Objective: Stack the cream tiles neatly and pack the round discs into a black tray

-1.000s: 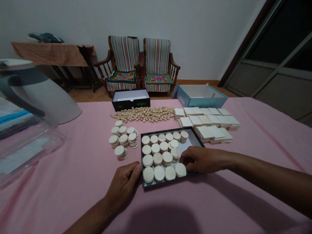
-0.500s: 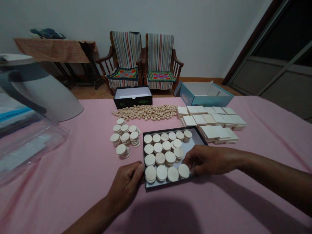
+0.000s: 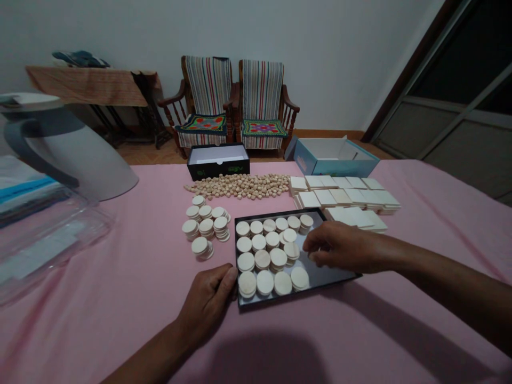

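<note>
A shallow black tray [image 3: 335,276] lies on the pink tablecloth, its left part filled with rows of stacked round wooden discs [image 3: 267,257]. My left hand [image 3: 208,304] grips the tray's front-left corner, thumb against the rim. My right hand [image 3: 340,248] hovers over the bare right part of the tray, fingers loosely curled, with nothing seen in them. It is just right of the disc stacks. The nearest-front stack [image 3: 300,278] stands apart from the hand. More disc stacks [image 3: 206,226] stand on the cloth left of the tray.
Behind the tray lie a heap of small wooden pieces [image 3: 240,186] and stacked square wooden tiles [image 3: 348,197]. Further back stand an open black box [image 3: 218,160] and a blue box [image 3: 332,157]. A white jug [image 3: 68,154] and a clear plastic container [image 3: 48,234] are at the left.
My right hand has lifted off the front-right disc stack and moved up and back over the tray's bare part. My left hand has stayed on the corner.
</note>
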A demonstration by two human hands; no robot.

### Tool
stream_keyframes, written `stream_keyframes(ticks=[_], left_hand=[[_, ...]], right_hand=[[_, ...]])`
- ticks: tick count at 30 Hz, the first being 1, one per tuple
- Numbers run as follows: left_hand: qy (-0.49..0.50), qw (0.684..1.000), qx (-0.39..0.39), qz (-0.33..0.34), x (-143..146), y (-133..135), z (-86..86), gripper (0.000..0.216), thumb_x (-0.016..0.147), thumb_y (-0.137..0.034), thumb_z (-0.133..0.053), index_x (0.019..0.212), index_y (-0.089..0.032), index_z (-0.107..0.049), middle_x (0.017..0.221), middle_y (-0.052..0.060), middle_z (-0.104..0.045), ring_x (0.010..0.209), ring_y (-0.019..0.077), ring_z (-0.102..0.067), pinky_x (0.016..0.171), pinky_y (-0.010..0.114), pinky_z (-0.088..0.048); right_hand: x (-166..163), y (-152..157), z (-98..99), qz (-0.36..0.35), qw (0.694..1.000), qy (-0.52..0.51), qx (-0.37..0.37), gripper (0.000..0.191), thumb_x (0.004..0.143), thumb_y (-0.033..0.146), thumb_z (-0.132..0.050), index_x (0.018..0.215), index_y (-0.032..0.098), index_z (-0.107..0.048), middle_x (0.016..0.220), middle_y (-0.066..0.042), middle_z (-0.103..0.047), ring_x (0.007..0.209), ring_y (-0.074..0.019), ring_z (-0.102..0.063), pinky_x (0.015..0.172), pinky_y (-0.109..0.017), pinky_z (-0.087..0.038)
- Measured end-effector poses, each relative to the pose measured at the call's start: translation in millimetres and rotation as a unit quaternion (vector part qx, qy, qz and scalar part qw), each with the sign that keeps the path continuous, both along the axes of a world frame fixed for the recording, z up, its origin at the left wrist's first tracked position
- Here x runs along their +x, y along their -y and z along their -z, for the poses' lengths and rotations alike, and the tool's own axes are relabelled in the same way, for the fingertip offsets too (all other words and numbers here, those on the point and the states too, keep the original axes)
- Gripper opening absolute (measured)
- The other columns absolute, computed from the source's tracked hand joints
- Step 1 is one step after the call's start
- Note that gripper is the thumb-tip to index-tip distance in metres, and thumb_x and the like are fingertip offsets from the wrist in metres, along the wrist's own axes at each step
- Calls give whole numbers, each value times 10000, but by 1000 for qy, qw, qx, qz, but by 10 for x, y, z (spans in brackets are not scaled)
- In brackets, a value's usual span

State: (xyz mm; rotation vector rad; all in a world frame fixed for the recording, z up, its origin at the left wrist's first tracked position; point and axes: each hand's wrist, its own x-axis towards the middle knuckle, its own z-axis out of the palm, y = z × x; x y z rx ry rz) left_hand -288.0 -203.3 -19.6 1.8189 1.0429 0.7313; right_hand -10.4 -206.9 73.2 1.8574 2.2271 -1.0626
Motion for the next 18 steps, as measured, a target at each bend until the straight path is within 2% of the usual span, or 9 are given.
stream_keyframes(ticks=[3,7,12,18], left_hand=[[-9,1000,5,-2,-6,-4,1,424,932,-410,-356,577,-180,-379,538,-34,-389,493,92,-339,480,208,-289],[-12,1000,3,3,-12,-9,16,425,935,-419,-351,586,-179,-380,543,-37,-381,501,92,-341,484,206,-290],[-5,1000,4,-1,-12,-9,41,435,936,-428,-347,583,-176,-387,545,-38,-386,506,90,-336,488,204,-292],[-12,1000,14,1,-8,-10,22,429,936,-409,-355,579,-174,-396,541,-37,-406,506,91,-355,493,204,-300]], right_hand=[[-28,-40,13,16,1000,-2,27,241,730,146,-496,883,134,-681,809,-61,-682,727,-155,-590,639,-229,-412],[-97,-57,184,48,998,-25,-25,243,699,87,-489,871,116,-659,828,-65,-669,704,-138,-580,615,-212,-424],[-116,-53,386,119,984,-103,-87,189,691,93,-485,837,132,-598,819,-46,-608,642,-112,-519,521,-192,-425],[-124,-39,419,140,975,-149,-92,187,667,97,-499,836,135,-567,807,-37,-584,642,-110,-486,527,-204,-406]])
